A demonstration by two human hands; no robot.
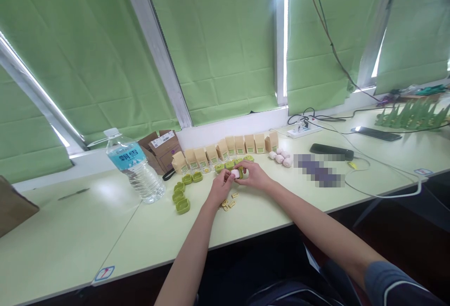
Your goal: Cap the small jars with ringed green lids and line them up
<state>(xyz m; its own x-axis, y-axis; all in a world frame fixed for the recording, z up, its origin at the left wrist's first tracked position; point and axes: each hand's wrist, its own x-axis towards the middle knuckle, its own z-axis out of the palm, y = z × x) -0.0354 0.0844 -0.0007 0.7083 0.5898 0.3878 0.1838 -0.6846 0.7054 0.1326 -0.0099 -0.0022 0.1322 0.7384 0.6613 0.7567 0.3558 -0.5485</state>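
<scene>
My left hand (221,186) pinches a small pale pink rounded piece (235,173) just above the table. Facing it, my right hand (255,176) is closed round a small green case (241,173), which touches or nearly touches the pink piece; the fingers partly hide both. Small yellowish clip-like pieces (231,204) lie below my hands. Behind my fingers are more green cases (229,165). To the left, hollow green shells (183,206) form a curved line. Several pale pink rounded pieces (280,157) are clustered to the right.
Small tan cartons (230,145) stand in a row at the back. A large water bottle (135,167) and an opened cardboard box (162,151) stand left. Rightward are a power strip (304,128), a black case (331,151), a phone (376,133) and a loose white cable (383,197).
</scene>
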